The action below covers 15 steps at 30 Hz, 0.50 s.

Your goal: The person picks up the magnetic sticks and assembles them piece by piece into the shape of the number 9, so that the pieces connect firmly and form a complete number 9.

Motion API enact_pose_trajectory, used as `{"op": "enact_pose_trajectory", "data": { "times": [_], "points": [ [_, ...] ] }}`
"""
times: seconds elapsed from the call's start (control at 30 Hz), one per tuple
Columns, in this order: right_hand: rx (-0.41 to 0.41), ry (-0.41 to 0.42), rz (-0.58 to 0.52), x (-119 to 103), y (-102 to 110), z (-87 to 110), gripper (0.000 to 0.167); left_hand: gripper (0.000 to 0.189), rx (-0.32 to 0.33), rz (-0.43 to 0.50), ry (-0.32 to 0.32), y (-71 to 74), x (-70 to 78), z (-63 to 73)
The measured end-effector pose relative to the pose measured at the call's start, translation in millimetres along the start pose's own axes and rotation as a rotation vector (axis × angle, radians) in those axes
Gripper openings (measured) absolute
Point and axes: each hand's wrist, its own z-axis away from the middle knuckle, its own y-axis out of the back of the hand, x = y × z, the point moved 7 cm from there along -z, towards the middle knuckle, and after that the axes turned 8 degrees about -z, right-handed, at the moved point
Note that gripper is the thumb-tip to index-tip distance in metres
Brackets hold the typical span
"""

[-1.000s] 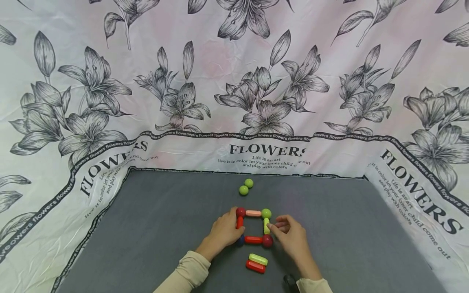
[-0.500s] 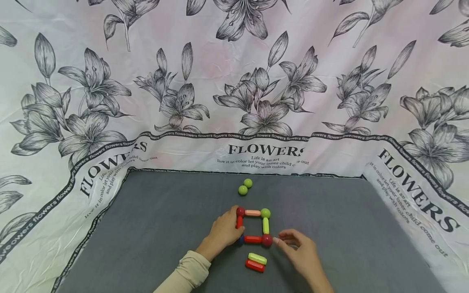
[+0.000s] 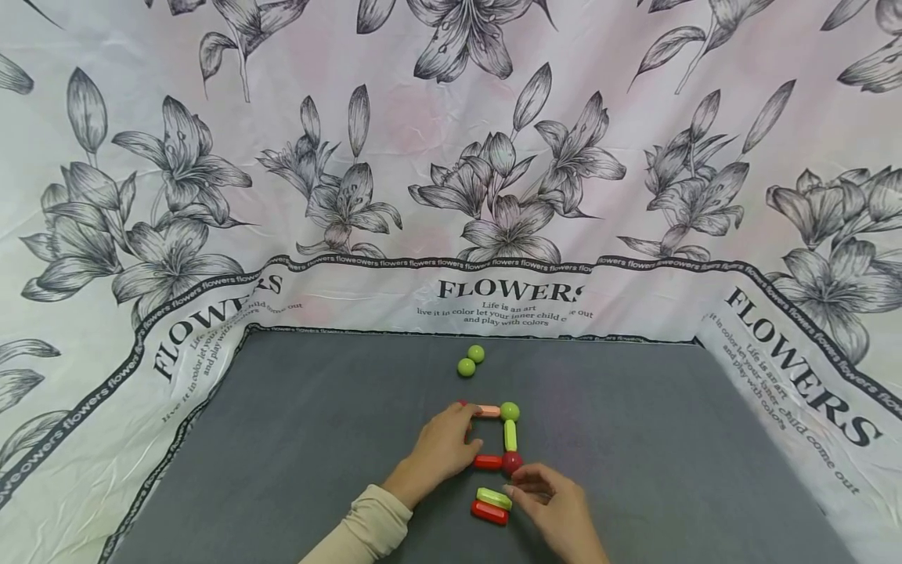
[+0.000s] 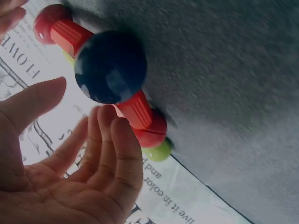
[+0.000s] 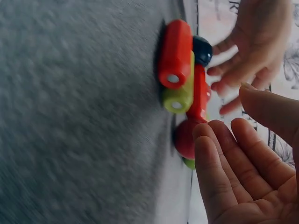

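A square of rods and balls lies on the grey cloth: a salmon rod [image 3: 489, 411], a green ball [image 3: 510, 411], a yellow-green rod [image 3: 510, 435], a red ball [image 3: 512, 462] and a red rod [image 3: 488, 462] show. My left hand [image 3: 438, 448] hovers over its left side, hiding much of it; a dark blue ball [image 4: 111, 66] sits by those relaxed fingers in the left wrist view. My right hand [image 3: 557, 505], fingers loosely bent and holding nothing, has its thumb tip right at the end of a loose yellow-green rod [image 3: 494, 498]. Against that rod lies a loose red rod [image 3: 489, 513].
Beyond the square, two green balls [image 3: 476, 354] sit close together. A white cloth with black flower prints [image 3: 507, 157] rises behind and along both sides of the grey surface [image 3: 669, 454].
My right hand has left the square's yellow-green side rod and come nearer, to the loose rods. My left hand has shifted right, farther over the square. The pieces keep their places.
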Motion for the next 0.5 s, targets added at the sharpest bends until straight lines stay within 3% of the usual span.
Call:
{"op": "enact_pose_trajectory", "data": {
  "times": [0.13,0.33,0.5],
  "points": [
    [-0.05,-0.005,0.005,4.7,-6.9,-0.3,0.027,0.04,-0.051,-0.011,-0.05,-4.4,8.1,1.3],
    [-0.121,-0.033,0.013,12.3,-14.3,-3.6,0.027,0.034,-0.064,-0.066,-0.096,-6.2,14.6,1.8],
    [-0.148,-0.008,0.003,14.4,-16.3,-5.1,0.025,0.028,-0.099,-0.097,-0.113,-7.6,18.3,1.8]
  ]
}}
